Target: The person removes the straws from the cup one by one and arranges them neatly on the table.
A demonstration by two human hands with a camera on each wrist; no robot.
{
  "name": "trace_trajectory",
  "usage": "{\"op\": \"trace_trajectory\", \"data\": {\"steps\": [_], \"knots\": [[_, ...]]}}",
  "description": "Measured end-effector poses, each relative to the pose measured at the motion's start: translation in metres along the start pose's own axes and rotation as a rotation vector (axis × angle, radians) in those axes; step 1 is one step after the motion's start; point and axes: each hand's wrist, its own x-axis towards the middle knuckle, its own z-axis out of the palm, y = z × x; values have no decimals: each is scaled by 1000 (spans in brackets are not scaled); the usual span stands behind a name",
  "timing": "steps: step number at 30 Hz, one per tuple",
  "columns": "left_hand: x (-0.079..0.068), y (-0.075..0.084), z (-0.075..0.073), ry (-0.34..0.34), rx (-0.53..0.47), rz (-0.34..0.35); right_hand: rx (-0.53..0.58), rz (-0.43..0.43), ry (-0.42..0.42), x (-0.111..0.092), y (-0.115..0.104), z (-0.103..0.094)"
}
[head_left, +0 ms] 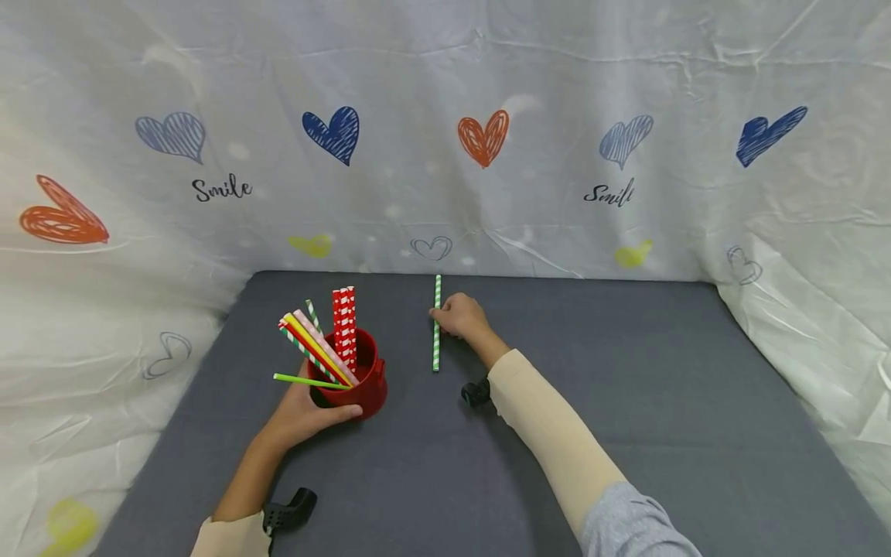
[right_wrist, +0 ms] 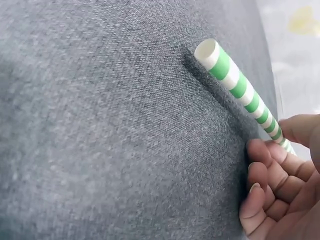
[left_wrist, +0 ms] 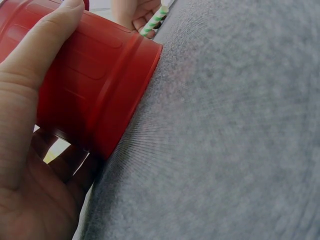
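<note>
A red cup stands on the grey cloth at centre left, with several paper straws leaning in it: red dotted, pink, yellow, red and green striped ones. One plain green straw lies nearly level across its rim. My left hand is wrapped around the cup's near left side, and the left wrist view shows the thumb on its wall. My right hand pinches a green-and-white striped straw between thumb and forefinger near its middle. In the right wrist view the straw's near end is just above the cloth, over its shadow.
The grey cloth covers the whole table. Behind it hangs a white curtain printed with hearts, which also runs down both sides. A black camera mount is on the left wrist and another camera mount on the right.
</note>
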Motion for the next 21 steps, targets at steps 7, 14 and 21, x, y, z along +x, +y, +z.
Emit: {"op": "trace_trajectory", "data": {"steps": [7,14,21], "knots": [[2,-2,0,-3,-32,51,-64,24,-8,3,-5,1],[1,0,0,-8,-37,26,-132,54,-31,9,-8,1],[1,1,-1,-5,-25,26,-183,96,-43,14,-10,3]]}}
